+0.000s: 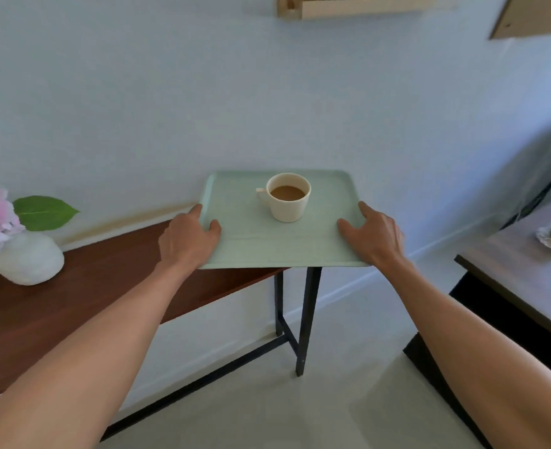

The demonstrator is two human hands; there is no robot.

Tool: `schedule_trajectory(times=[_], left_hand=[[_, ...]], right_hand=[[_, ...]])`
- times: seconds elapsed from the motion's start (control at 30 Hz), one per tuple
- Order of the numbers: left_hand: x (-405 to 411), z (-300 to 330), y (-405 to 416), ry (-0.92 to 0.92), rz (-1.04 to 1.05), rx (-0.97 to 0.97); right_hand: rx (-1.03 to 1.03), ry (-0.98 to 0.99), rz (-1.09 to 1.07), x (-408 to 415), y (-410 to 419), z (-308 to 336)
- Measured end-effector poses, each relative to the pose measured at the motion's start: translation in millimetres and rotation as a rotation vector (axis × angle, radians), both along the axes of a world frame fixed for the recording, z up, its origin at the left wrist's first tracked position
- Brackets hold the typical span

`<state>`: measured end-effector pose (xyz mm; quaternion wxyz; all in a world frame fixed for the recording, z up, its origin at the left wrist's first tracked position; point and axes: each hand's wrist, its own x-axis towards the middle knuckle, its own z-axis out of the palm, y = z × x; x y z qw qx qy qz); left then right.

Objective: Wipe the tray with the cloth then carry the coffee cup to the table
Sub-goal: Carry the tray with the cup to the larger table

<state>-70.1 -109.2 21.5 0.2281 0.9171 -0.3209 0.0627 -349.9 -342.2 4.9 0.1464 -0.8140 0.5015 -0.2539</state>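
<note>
The left hand (pixel 188 239) gripped the left edge of the pale green tray (pixel 251 244), thumb on top; the right hand (pixel 373 236) gripped the right edge likewise. The coffee cup (pixel 288 197) stood upright toward the tray's far side, well apart from both hands. The tray overhung the end of the brown bench (pixel 73 303), its right half over open floor (pixel 332 400). A grey bench (pixel 527 270) stood at right across the gap.
</note>
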Motion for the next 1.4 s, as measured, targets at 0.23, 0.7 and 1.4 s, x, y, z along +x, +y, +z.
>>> schedule_trajectory(times=[0.23,0.7,1.4], left_hand=[[-48.2,-3.6,-85.4,0.015,-0.293,-0.001],[-246.1,-29.7,-230.9,0.012,-0.772,-0.008],[-536.7,-82.7,-372.2,0.056,-1.051,-0.046]], right_hand=[[-0.013,-0.013,-0.261,-101.3,-2.9,-1.2],[-0.032,-0.034,-0.671,-329.6,31.1,-15.1],[0.058,0.000,-0.931,-599.6,-20.3,-47.0]])
